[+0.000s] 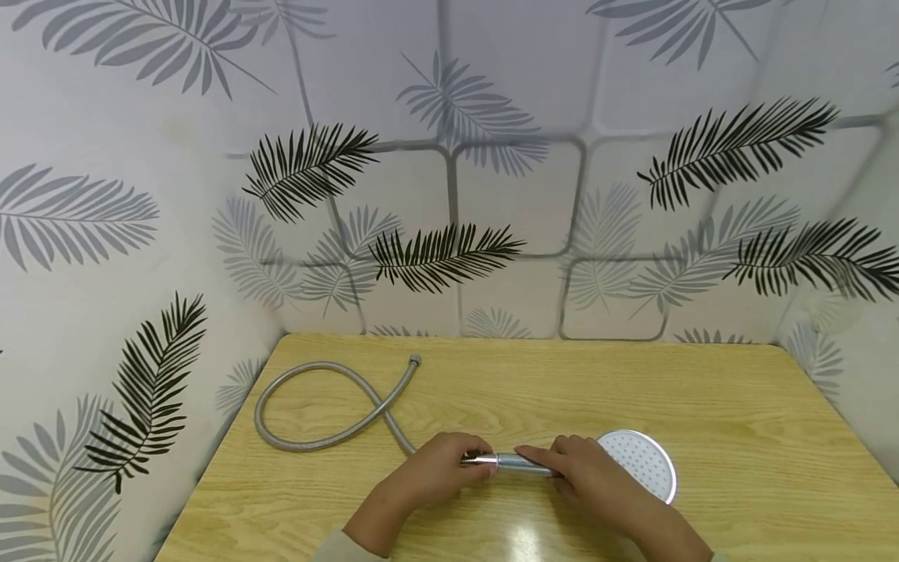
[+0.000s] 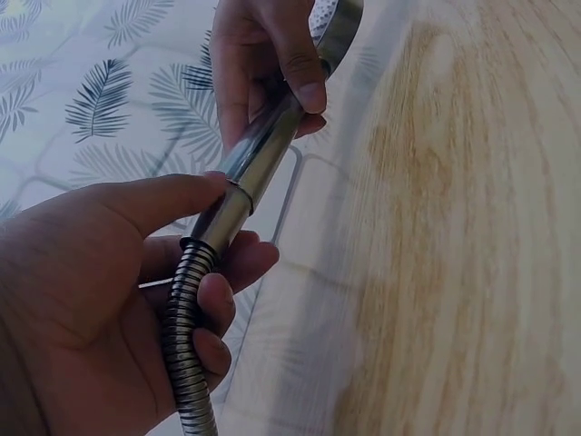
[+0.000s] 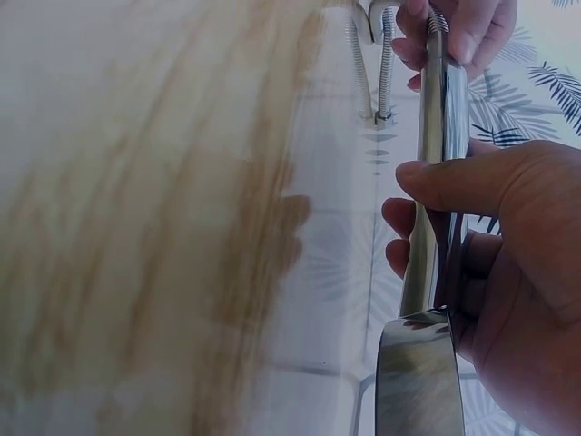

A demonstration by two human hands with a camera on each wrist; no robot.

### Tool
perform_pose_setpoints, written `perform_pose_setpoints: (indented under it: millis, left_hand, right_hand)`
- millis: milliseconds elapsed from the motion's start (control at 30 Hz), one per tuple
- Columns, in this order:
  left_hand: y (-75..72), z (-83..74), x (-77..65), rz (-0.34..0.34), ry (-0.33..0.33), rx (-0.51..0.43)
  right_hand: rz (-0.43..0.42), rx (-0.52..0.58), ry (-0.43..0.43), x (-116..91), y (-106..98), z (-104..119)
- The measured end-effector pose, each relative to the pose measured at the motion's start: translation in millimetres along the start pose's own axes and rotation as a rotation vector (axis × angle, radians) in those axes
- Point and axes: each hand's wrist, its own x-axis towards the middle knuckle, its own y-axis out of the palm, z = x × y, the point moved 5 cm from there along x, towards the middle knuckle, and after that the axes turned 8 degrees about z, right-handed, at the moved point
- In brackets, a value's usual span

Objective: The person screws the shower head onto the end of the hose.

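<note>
A chrome shower head (image 1: 637,465) with a round white dotted face lies to the right of my hands, its shiny handle (image 1: 523,464) stretching left between them. My right hand (image 1: 588,478) grips that handle close to the head, thumb on one side and fingers curled round the other. At the handle's lower end, my left hand (image 2: 118,282) holds the hose's smooth metal end piece (image 2: 218,222) between thumb and fingers. The end piece meets the handle there. From it the ribbed metal shower hose (image 2: 186,336) runs down across the curled left fingers.
The rest of the hose (image 1: 302,446) loops over the wooden table (image 1: 737,421) on the left, its free end nut (image 1: 415,360) pointing to the back. A wall with leaf-patterned covering (image 1: 513,203) rises behind the table and along both sides.
</note>
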Motion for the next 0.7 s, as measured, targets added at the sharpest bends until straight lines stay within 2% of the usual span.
perform_pose_setpoints:
  millis: [233,700]
  left_hand:
    - [0.9,-0.8,-0.7,-0.009,-0.010,0.000]
    - [-0.1,3.9,0.1,-0.036,0.011,-0.008]
  right_hand:
    - [0.004,0.008,0.004,-0.3,-0.8,-0.6]
    - [0.009,0.011,0.012,0.2,0.5,-0.3]
